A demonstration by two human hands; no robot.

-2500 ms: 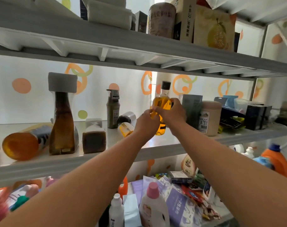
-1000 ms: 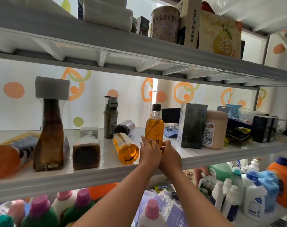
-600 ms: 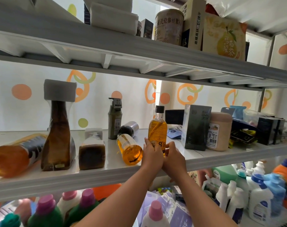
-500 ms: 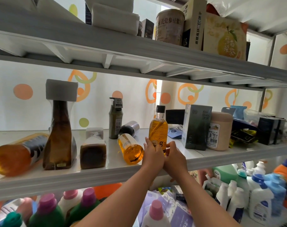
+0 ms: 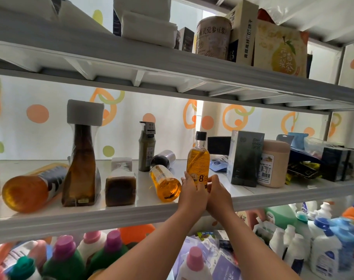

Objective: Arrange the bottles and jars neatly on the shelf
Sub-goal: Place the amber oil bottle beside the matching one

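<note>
An amber bottle with a black cap (image 5: 198,158) stands upright on the middle shelf (image 5: 111,217). My left hand (image 5: 193,196) and my right hand (image 5: 218,196) wrap round its lower part from either side, wrists over the shelf's front edge. Just left of it a second amber bottle (image 5: 165,183) lies on its side, its base toward me. Behind that lies a dark bottle with a silver end (image 5: 164,158). A dark green pump bottle (image 5: 146,148) stands further back.
Left on the same shelf stand a small brown bottle (image 5: 120,184) and a tall brown bottle with a grey cap (image 5: 81,164); a big orange bottle (image 5: 28,188) lies flat. To the right stand a dark box (image 5: 243,158) and a beige jar (image 5: 273,164). Detergent bottles fill the shelf below.
The amber bottle, held up in both hands 2.5 s ago, now stands on the shelf. Over the last second my hands stay at its base.
</note>
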